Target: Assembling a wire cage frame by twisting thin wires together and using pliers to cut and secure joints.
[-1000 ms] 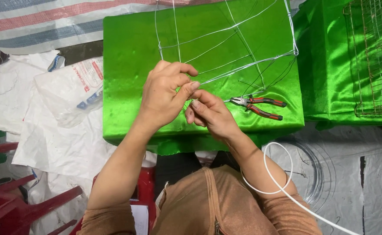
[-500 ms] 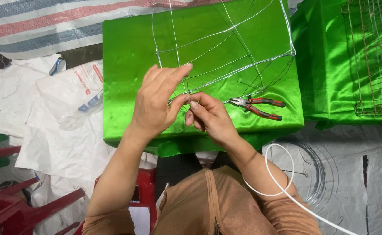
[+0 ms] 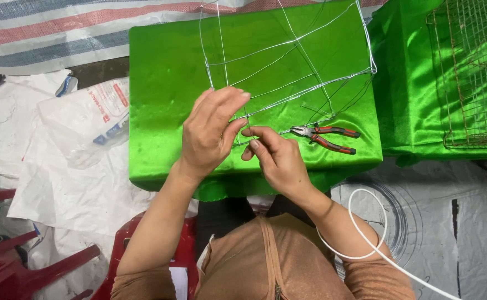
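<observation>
A frame of thin silver wire (image 3: pixel 288 61) stands on a block covered in shiny green cloth (image 3: pixel 160 83). My left hand (image 3: pixel 210 133) grips the frame's near corner, fingers curled around the wire. My right hand (image 3: pixel 274 158) pinches a thin wire at the same corner, thumb and forefinger closed on it. Red-handled pliers (image 3: pixel 327 136) lie on the green cloth just right of my right hand.
A second green-covered block (image 3: pixel 410 100) at the right carries a rusty wire mesh (image 3: pixel 471 72). A white cable (image 3: pixel 365 233) and a coil of thin wire (image 3: pixel 404 216) lie at lower right. Red plastic stools (image 3: pixel 38 266) stand at lower left; white plastic bags (image 3: pixel 82 122) lie at left.
My left hand has opened out and shifted its grip slightly on the wire corner, while my right hand kept working the thin wire at the same spot. The pliers stayed put.
</observation>
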